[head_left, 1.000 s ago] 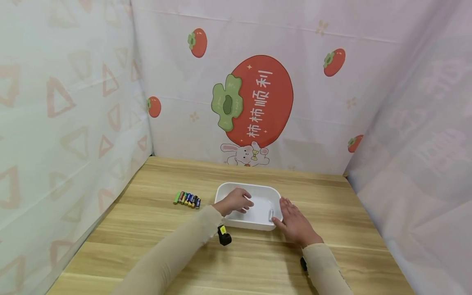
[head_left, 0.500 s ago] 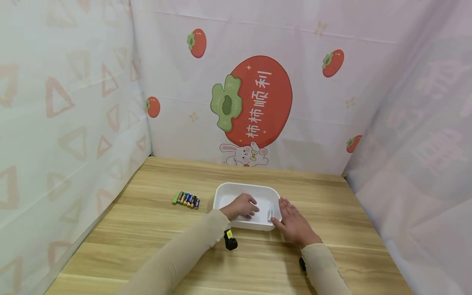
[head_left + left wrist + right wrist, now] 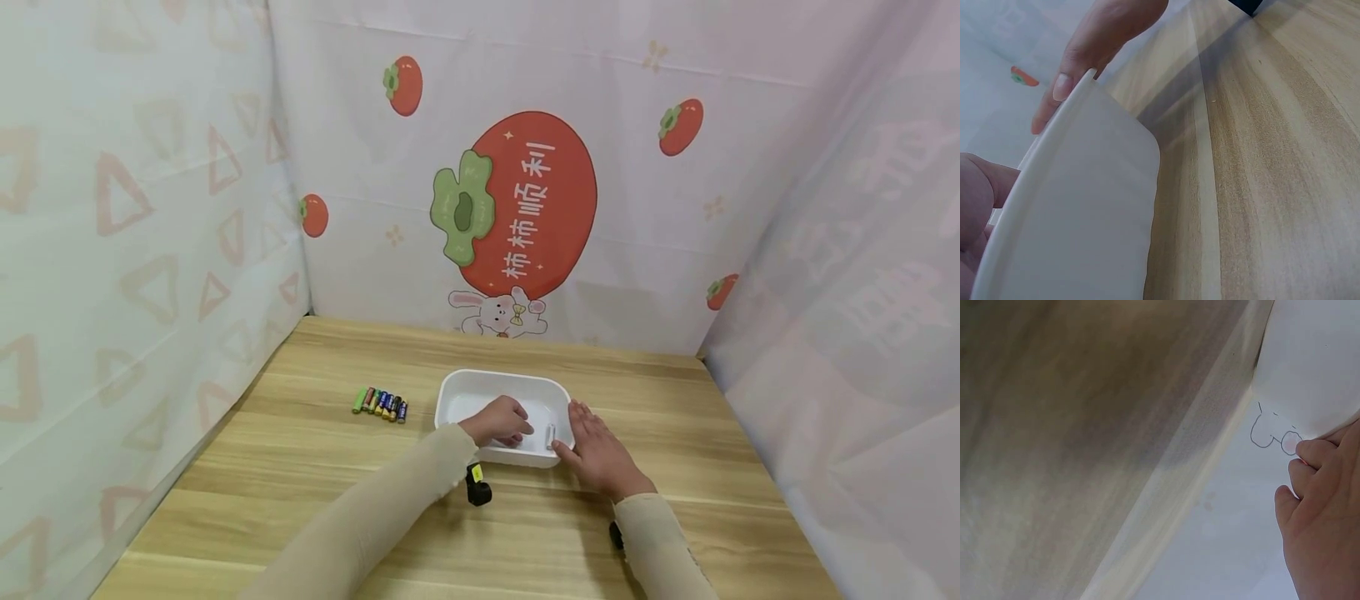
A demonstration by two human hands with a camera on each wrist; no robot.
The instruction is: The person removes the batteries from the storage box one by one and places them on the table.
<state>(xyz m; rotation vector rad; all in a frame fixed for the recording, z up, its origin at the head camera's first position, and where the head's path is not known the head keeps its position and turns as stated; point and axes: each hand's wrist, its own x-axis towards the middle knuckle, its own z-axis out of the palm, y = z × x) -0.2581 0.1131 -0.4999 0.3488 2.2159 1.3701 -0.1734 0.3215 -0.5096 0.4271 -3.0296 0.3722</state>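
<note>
My left hand (image 3: pixel 501 420) reaches over the near rim into a white rectangular plastic basin (image 3: pixel 465 385), fingers bent loosely and nothing seen between them. Its fingertips are just left of a white battery-shaped cylinder (image 3: pixel 551 437) lying at the basin's right end. The right hand (image 3: pixel 602 451) rests along the basin's right side with fingers straight and its thumb at the rim by the near corner. In the left wrist view, the basin's outer wall (image 3: pixel 1085 206) hides most of the left hand. The right wrist view shows the right fingers (image 3: pixel 1313 453) against the basin's outside.
A row of several coloured batteries (image 3: pixel 380 404) lies on the wooden table (image 3: pixel 315 483) left of the basin. Fabric printed with persimmons and a rabbit hangs behind the table (image 3: pixel 630 250), and pale curtains flank both sides.
My left hand has moved right and slightly down inside the basin, closer to the white cylinder. The right hand, basin and battery row stay in place.
</note>
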